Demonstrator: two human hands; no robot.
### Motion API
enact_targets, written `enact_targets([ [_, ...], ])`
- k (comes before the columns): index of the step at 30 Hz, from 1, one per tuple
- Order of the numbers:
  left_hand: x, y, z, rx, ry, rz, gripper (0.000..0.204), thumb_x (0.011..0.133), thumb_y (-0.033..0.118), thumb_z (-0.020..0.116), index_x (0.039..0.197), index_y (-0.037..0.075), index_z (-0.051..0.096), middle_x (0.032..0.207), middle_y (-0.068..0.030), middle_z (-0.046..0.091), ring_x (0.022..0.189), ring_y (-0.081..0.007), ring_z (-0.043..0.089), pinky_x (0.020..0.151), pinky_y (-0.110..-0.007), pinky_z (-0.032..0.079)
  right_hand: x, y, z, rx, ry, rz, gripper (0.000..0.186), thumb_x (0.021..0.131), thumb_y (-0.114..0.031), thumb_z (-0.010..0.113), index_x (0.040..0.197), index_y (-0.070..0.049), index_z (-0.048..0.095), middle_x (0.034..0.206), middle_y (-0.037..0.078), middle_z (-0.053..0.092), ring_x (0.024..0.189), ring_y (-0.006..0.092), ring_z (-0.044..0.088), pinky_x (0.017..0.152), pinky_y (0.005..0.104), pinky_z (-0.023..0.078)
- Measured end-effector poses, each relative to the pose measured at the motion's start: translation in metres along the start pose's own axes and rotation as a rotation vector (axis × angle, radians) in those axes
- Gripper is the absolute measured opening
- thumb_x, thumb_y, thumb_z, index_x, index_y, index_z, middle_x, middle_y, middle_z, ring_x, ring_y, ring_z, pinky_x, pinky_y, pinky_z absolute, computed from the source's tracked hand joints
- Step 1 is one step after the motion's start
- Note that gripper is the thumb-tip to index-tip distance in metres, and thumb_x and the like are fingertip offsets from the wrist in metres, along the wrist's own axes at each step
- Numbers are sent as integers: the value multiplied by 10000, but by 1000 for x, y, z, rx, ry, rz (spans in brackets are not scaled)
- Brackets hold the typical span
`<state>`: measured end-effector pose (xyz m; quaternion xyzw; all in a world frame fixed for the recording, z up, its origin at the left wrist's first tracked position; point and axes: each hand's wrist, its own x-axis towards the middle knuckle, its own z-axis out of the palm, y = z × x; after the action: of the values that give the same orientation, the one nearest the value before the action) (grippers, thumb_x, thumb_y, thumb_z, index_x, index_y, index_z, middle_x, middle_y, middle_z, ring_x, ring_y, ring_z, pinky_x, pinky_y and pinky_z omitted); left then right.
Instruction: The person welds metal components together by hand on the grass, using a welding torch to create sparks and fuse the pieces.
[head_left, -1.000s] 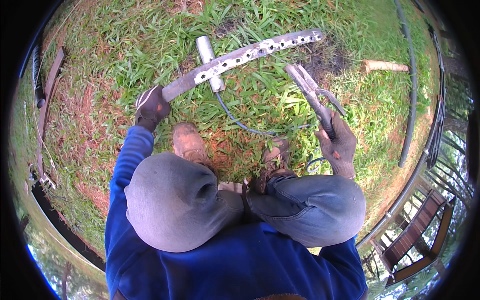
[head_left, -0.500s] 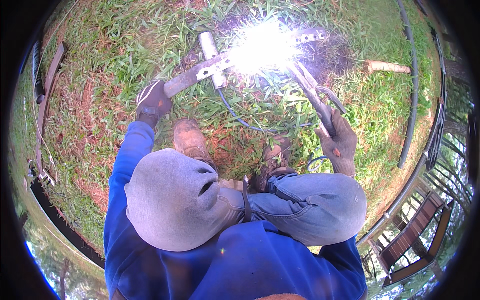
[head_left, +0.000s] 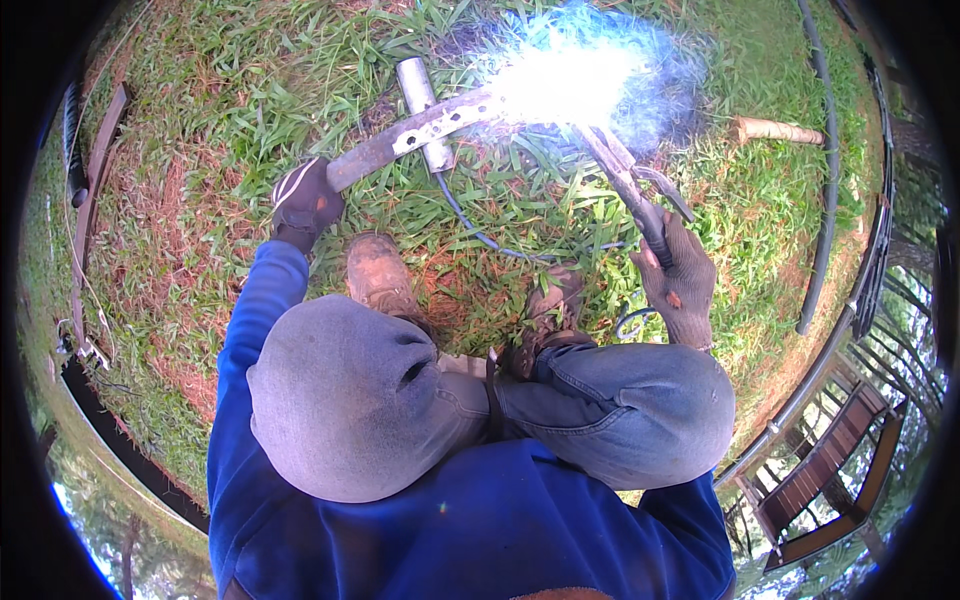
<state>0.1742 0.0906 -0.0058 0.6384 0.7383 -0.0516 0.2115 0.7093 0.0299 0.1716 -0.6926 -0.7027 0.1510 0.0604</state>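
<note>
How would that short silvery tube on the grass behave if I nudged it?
The tube would probably roll, as its sides look round, though the grass may slow it. It is likely stiff, given its straight, metallic look. The metal bar crossing over it, held by the left hand, might hinder it.

Outdoor yard: patchy green grass lies underfoot; green-leaved trees & brown slatted bench-like structure stand nr R edge.

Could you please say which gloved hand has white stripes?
The left hand, gripping the perforated metal bar; the right hand, holding the clamp-like tool, shows no white stripes.
</note>
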Motion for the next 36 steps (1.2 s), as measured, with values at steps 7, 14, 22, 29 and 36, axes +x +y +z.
enact_targets([
  [7, -2, -5, 5, -39, 70, 49, 246, 860, 207, 753, 1080, 98, 771, 957, -231, 792, 956, -501, 765, 835, -598, 602, 3, -6, -3, 1, 1, -3, 626, 952, -282, 892, 1501, -119, 639, 1129, 177, 793, 983, 384, 833, 805, 470, 671],
  [14, 1, -7, 9, -33, 71, 17, 231, 874, 203, 744, 1082, 106, 764, 969, -227, 790, 975, -503, 759, 838, -596, 596, 7, -1, 5, -43, 71, -65, 636, 911, -330, 930, 1451, -131, 657, 1089, 149, 787, 985, 383, 819, 802, 476, 656],
  [22, -3, -1, -2, -25, -1, 10, 241, 898, 209, 755, 1115, 106, 777, 1024, -203, 808, 1014, -470, 776, 900, -578, 602, 11, -11, 1, -56, 14, -48, 681, 872, -321, 971, 1447, -133, 659, 1051, 142, 783, 949, 376, 820, 760, 467, 647],
  [29, -4, 1, -3, -29, -12, -7, 259, 885, 208, 774, 1121, 103, 779, 1055, -195, 815, 1031, -465, 779, 909, -572, 601, 8, -6, 4, -31, 30, -33, 681, 872, -322, 969, 1445, -122, 661, 1085, 150, 796, 988, 381, 822, 806, 461, 656],
  [36, -1, -2, 1, -5, -9, 0, 252, 897, 213, 753, 1123, 105, 779, 1046, -194, 815, 1020, -469, 780, 898, -579, 602, 8, -6, 3, 27, 11, -4, 689, 879, -329, 967, 1449, -99, 655, 1084, 156, 795, 994, 374, 825, 813, 455, 653],
])
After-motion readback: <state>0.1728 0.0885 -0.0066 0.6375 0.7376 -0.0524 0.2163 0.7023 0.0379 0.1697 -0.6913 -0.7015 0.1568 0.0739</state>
